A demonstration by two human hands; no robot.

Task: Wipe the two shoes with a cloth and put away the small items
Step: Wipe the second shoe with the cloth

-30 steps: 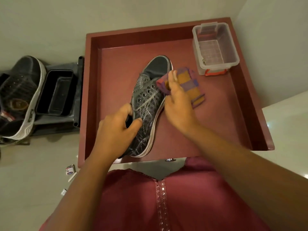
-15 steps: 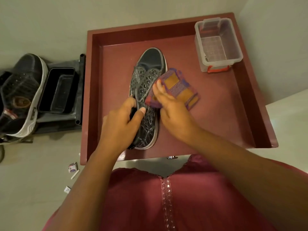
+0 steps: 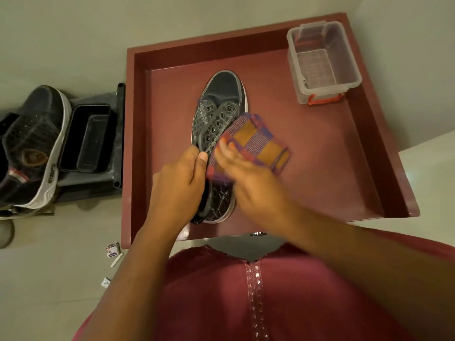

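Observation:
A dark grey lace-up shoe [image 3: 222, 99] lies in the maroon tray [image 3: 332, 153], toe pointing away from me. My left hand [image 3: 179, 183] grips the shoe's opening near the heel. My right hand [image 3: 246, 173] presses a folded purple-and-orange checked cloth [image 3: 256, 143] against the shoe's right side by the eyelets. The second shoe [image 3: 32, 143], black with a white sole, stands on the floor at the far left. Small packets [image 3: 113, 249] lie on the floor below the tray's left corner.
A clear plastic box [image 3: 322, 60] with red clips stands in the tray's far right corner. A black rack with a rectangular tub [image 3: 88, 139] sits between the tray and the second shoe. My maroon garment [image 3: 246, 296] fills the bottom.
My right hand has drawn the cloth back along the shoe from the toe end towards the laces and heel. My left hand has kept its hold near the heel.

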